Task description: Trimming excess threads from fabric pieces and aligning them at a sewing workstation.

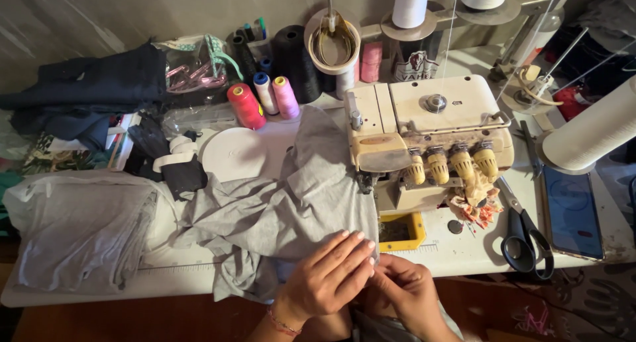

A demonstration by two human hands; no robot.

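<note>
1. Head view: left hand (326, 274) lies flat, fingers spread, pressing the grey cloth (291, 203) at the table's near edge.
2. Right hand (405, 292) pinches the cloth's hem, fingers narrow.
3. Serger (424, 136) stands just beyond; feeding the hem likely needs straight alignment.

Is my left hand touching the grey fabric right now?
Touching. The head view shows the left hand lying flat on the grey fabric, fingers pressed on its edge beside the right hand.
</note>
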